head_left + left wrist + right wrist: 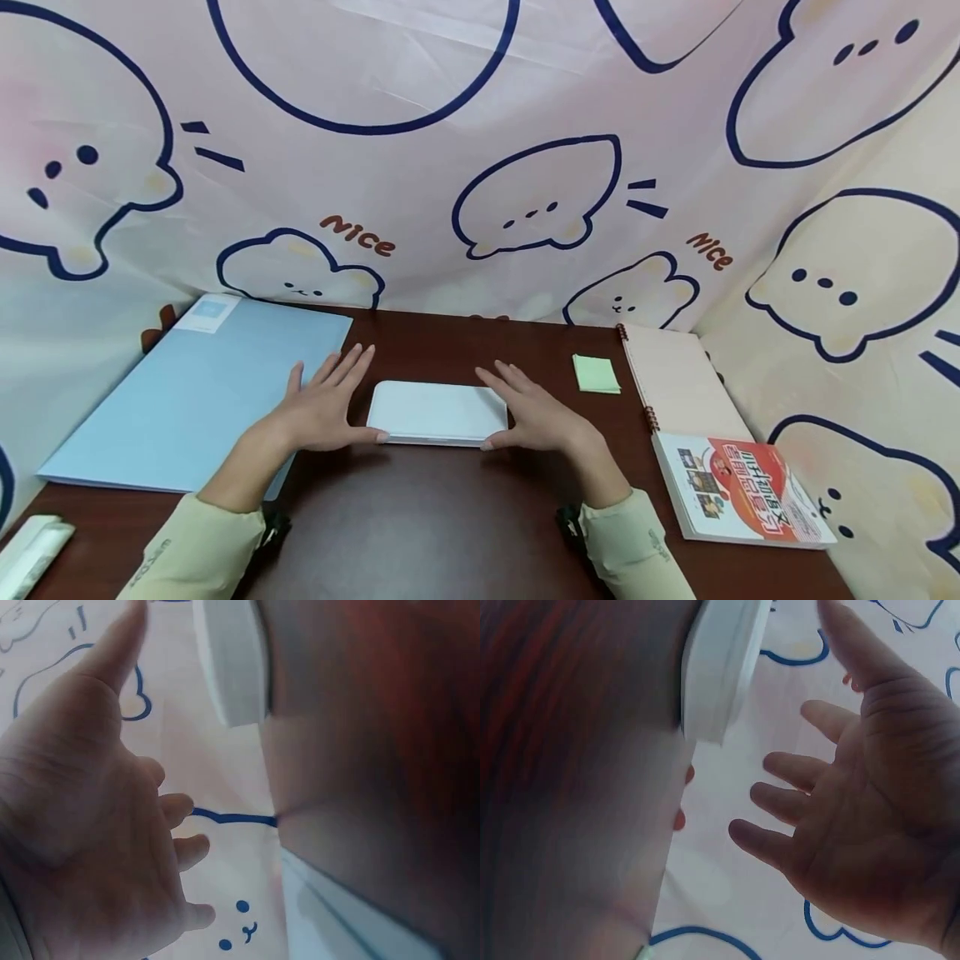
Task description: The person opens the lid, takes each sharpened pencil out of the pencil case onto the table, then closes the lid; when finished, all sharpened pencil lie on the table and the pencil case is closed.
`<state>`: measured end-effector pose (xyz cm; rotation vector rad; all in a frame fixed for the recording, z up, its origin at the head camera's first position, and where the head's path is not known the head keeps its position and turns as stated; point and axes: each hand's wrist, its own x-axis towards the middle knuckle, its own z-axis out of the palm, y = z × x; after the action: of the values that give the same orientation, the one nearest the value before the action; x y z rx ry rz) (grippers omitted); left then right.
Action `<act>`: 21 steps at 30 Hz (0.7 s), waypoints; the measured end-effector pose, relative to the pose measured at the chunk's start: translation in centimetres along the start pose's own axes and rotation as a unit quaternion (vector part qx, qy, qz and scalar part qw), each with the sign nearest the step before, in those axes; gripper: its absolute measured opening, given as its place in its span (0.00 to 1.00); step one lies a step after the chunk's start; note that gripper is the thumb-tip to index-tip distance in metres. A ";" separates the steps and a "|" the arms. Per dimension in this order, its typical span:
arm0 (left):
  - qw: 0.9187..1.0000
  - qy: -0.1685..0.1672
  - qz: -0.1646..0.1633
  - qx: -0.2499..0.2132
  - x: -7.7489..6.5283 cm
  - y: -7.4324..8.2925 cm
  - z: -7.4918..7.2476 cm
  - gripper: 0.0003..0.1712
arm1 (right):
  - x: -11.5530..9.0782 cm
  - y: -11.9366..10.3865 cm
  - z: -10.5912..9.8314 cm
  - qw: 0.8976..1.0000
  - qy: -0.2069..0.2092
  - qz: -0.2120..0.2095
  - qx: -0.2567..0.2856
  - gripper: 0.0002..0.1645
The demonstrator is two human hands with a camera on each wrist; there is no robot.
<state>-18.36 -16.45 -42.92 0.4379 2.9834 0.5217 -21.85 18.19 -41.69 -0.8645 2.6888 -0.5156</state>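
A flat white case with rounded far corners lies on the dark brown table between the two hands. At its left end is my left hand, fingers spread and straight, the thumb tip right at the near left corner. On the other side my right hand mirrors it, its thumb at the near right corner and its fingers pointing up and inward. From the left wrist, the palm faces the end of the white case. The right wrist view has the right palm beside the case's other end.
A large light blue folder lies at the left, partly under the left forearm. Green sticky notes, a spiral notebook and a red-and-white book are on the right. A pale packet sits at the near left. A cartoon-printed curtain stands behind.
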 end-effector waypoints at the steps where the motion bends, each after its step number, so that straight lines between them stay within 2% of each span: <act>1: 1.000 -0.003 0.005 0.001 0.0 0.0 0.1 0.75 | 0.2 -0.3 0.1 1.000 -0.006 0.003 0.000 0.63; 8: 0.998 -0.046 0.030 -0.026 0.3 -0.1 0.7 0.74 | 0.9 -1.2 1.0 0.998 -0.042 0.039 -0.014 0.61; 13: 0.994 -0.088 0.036 -0.059 0.7 0.0 1.0 0.67 | 1.1 -1.1 1.4 0.997 -0.042 0.036 -0.046 0.57; 17: 0.995 -0.083 0.029 -0.049 1.0 0.0 1.1 0.59 | 1.2 -1.1 1.2 0.997 -0.033 0.031 -0.066 0.53; 21: 0.996 -0.067 0.027 -0.052 1.0 -0.2 1.3 0.57 | 1.5 -1.3 1.1 0.997 -0.029 0.026 -0.072 0.52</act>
<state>-19.21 -15.87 -44.23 0.5238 2.8081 0.6218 -21.97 16.05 -42.38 -0.8292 2.7139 -0.2833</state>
